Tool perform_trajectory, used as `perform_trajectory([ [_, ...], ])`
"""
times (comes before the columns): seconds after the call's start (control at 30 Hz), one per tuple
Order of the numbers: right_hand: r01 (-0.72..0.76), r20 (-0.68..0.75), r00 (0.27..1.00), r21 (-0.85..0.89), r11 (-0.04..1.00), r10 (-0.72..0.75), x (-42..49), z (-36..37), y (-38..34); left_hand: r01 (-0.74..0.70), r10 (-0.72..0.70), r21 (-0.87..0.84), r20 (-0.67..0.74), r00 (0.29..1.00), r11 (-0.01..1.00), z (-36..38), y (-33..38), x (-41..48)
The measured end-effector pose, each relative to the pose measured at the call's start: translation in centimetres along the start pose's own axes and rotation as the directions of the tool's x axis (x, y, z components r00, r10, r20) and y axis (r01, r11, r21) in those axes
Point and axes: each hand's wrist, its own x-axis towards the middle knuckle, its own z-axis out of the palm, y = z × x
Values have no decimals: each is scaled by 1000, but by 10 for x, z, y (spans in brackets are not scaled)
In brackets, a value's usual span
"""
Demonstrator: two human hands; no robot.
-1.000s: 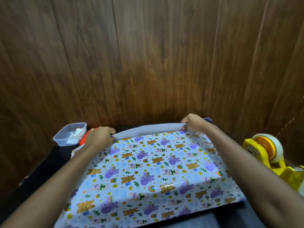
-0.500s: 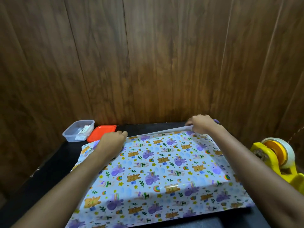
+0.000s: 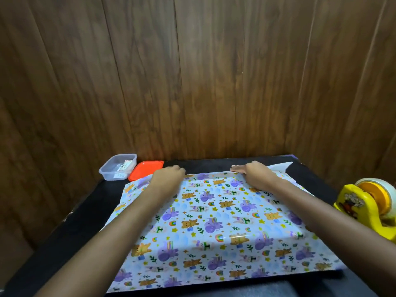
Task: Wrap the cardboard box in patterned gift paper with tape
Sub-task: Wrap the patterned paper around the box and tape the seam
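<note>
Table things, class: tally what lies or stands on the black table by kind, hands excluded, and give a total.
Gift paper: 1
Clear tub: 1
Red lid: 1
Yellow tape dispenser: 1
Total: 4

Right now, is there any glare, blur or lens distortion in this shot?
Head view: small glare patch on the glossy gift paper, near its middle; wall panels lean at the frame's sides from the wide lens; the black table is dim, showing little detail; the print looks sharp, no motion blur.
</note>
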Motion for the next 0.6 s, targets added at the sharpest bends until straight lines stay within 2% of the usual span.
perform_trajectory([
  [0.1, 34, 40, 999, 32, 999, -35, -2, 2, 3, -48, 51, -100, 22, 998, 994, 2, 17, 3],
  [0.23, 36, 10, 999, 116, 993, -37, -5, 3, 7, -78, 80, 20, -104, 991, 997, 10, 20, -1],
  [0.37, -17, -3, 1000, 200, 980, 18, -9, -2, 1, -84, 91, 60, -112, 990, 995, 19, 19, 0],
  [0.47, -84, 111, 992, 268, 960, 56, -5, -15, -20, -93, 101, 75, -119, 988, 993, 17, 18, 2],
  [0.53, -59, 206, 979, 293, 954, -2, 1, -20, -42, -102, 112, 102, -103, 988, 990, 13, 18, 1],
  [0.6, 8, 295, 952, 236, 972, -80, 9, -14, -64, -103, 115, 127, -90, 989, 986, 12, 16, 2],
])
